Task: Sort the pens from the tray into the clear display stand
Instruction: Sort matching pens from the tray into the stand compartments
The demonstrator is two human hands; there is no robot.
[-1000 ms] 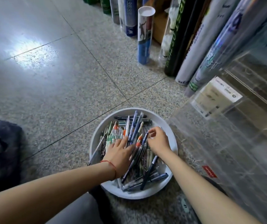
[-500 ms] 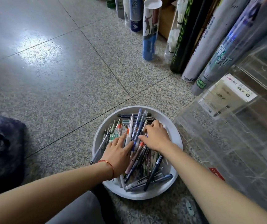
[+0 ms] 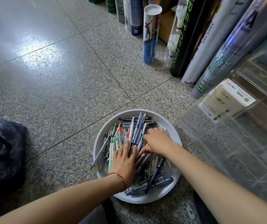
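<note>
Speckled grey terrazzo floor [image 3: 65,94], with a row of shuttlecock tubes [image 3: 151,34] standing far beyond both hands. Round white plastic tray [image 3: 145,198] sits on the floor right under them, and the heap of mixed pens [image 3: 137,128] is all in it, crisscrossed, blue, green, orange-capped and dark. Clear acrylic display stand [image 3: 218,151] is just right of my right hand, near the tray rim. I see no pens in its slots, only a white labelled box [image 3: 226,97] farther back.

My left hand [image 3: 124,160], with a red string bracelet [image 3: 120,177] at the wrist, lies flat on the pile with fingers straight, pressing, gripping nothing. My right hand [image 3: 157,141] is close beside it, almost touching, with fingers bent down into the pens. I cannot tell whether it has one pinched.

Step, my guess: picking out matching pens; sorting looks barely begun.

Risks:
- Pens are tangled, so pulling one could drag its neighbours over the low rim.
- A pale blue pen [image 3: 100,152] left of my left hand already pokes its tip past the rim, and a nudge could roll it onto the floor.
- The tray looks light, so pressing near its edge could tip or slide it.
- The stand walls are hard to see, so I could knock a pen against an edge or drop it in the wrong slot.
</note>
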